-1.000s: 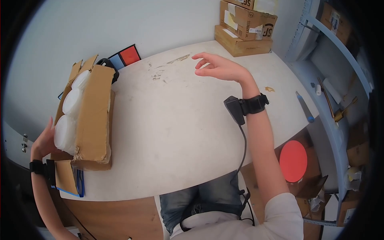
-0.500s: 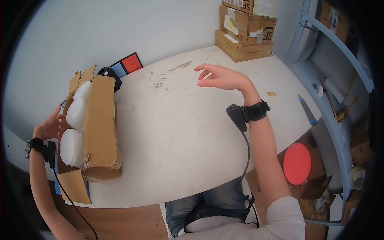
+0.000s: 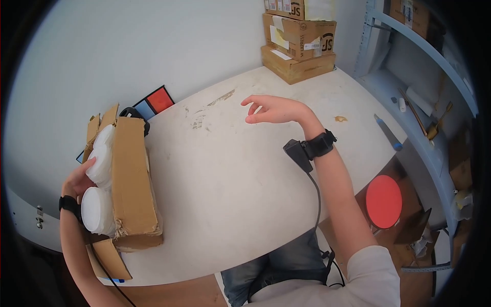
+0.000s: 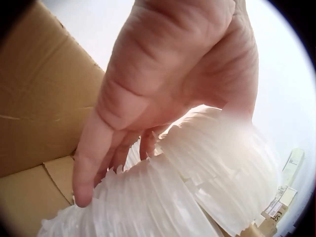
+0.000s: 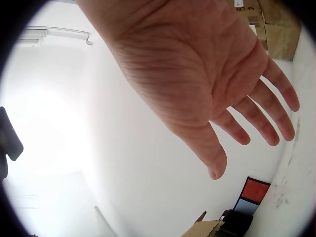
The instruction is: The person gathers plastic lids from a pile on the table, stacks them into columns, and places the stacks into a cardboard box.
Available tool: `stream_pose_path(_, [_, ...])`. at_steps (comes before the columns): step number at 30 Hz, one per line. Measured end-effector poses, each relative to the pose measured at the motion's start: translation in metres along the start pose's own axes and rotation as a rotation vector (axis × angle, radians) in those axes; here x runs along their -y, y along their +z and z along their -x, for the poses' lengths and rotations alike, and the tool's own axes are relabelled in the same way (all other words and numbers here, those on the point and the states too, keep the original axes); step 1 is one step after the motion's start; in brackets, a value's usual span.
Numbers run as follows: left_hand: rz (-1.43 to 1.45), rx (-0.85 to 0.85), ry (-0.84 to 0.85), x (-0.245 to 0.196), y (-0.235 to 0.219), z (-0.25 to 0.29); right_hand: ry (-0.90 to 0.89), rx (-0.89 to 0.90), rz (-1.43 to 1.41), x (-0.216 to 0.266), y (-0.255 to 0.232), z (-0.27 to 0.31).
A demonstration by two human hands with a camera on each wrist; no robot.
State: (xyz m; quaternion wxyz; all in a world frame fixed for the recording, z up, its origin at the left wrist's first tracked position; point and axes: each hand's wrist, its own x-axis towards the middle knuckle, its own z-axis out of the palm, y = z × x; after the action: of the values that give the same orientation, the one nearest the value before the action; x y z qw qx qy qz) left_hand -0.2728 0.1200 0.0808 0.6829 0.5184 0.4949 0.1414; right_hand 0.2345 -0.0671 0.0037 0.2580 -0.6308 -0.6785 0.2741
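An open cardboard box [image 3: 134,179] at the table's left holds stacks of thin white plastic pieces. My left hand [image 3: 81,180] reaches in over its left side and grips the middle stack [image 3: 101,169]. In the left wrist view, the hand [image 4: 173,74] spans the ridged white edges [image 4: 148,202], fingers down one side and the thumb blurred on the other; some fingertips are hidden. The nearest stack [image 3: 97,211] stands below that hand. Over the table, my right hand [image 3: 276,109] hangs with relaxed, slightly bent fingers, holding nothing; its palm [image 5: 197,74] shows in the right wrist view.
Cardboard boxes [image 3: 299,43] are stacked at the table's back. A blue-ended tool [image 3: 388,133] lies near the right edge. Behind the open box are a black object [image 3: 134,115] and a red-and-blue panel [image 3: 159,100]. A red round seat [image 3: 383,201] and metal shelving [image 3: 429,135] stand at the right.
My left hand has moved from beside the box onto the middle stack, its fingers now around it. The right hand keeps its relaxed pose. The head view has shifted a little.
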Motion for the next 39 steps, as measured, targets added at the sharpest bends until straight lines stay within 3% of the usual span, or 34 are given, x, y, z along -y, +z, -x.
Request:
stream_pose_path(6, [-0.1,0.018,0.094,-0.003,-0.006,0.006,0.011,0.008,0.016,-0.002,-0.001,-0.001])
stream_pose_path(8, [0.089,-0.029,0.111,-0.005,-0.004,0.008,0.011,0.01,0.014,-0.001,0.0,-0.001])
stream_pose_path(12, [0.087,0.019,0.083,-0.006,-0.001,0.009,0.025,0.02,0.012,0.001,-0.002,0.001])
stream_pose_path(14, [-0.019,-0.102,0.092,-0.007,0.008,0.015,0.016,0.02,0.008,0.001,-0.004,0.002])
stream_pose_path(20, [-0.12,-0.079,0.06,0.008,-0.027,0.002,0.012,-0.002,0.026,0.005,-0.007,0.007])
stream_pose_path(23, [0.134,-0.029,0.213,0.015,-0.028,0.001,0.01,-0.007,0.023,0.005,-0.01,0.007])
stream_pose_path(26, [0.191,-0.028,0.152,0.016,-0.022,0.0,0.02,-0.002,0.006,0.004,-0.008,0.005])
stream_pose_path(27, [0.102,-0.114,0.177,0.018,-0.011,0.002,0.029,-0.011,0.008,0.004,-0.008,0.005])
stream_pose_path(34, [0.012,-0.106,0.112,0.033,-0.051,-0.016,0.03,0.009,0.0,0.0,-0.003,0.002])
stream_pose_path(39, [0.069,-0.091,0.227,0.013,-0.07,0.014,0.023,0.001,0.013,-0.001,-0.004,0.003])
